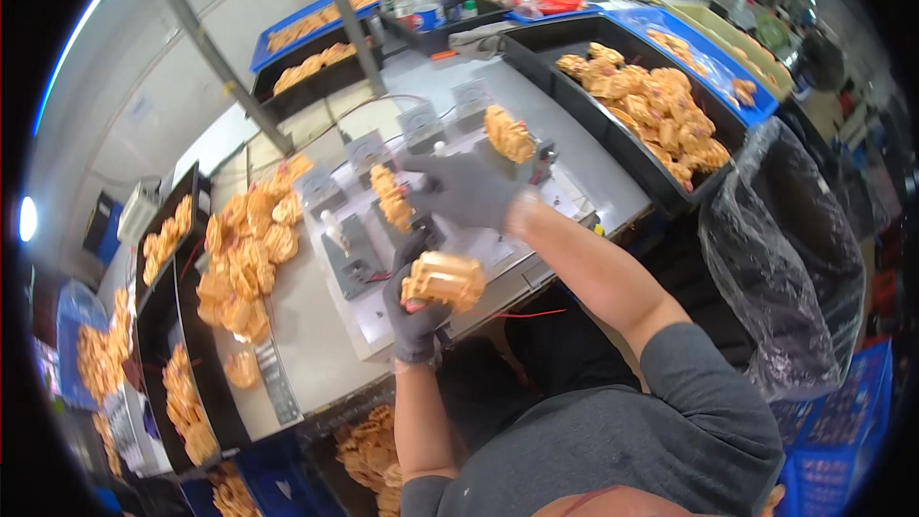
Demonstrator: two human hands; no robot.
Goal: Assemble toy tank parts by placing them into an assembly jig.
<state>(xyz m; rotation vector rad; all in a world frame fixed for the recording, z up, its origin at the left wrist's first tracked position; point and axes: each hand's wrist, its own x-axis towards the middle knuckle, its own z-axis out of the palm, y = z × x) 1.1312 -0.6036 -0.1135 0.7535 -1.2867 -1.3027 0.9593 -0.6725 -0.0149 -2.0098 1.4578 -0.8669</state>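
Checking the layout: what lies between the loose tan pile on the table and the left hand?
In the head view: bare tabletop, then a grey fixture on a white board.

The piece [445,280] is light orange. The left glove [416,329] and right glove [471,190] are grey. The big tray [546,43] is black.

Glossy tan moulded part [448,280], tilted, in left hand [418,324]; second, ridged tan part [390,195] at right hand [465,188].
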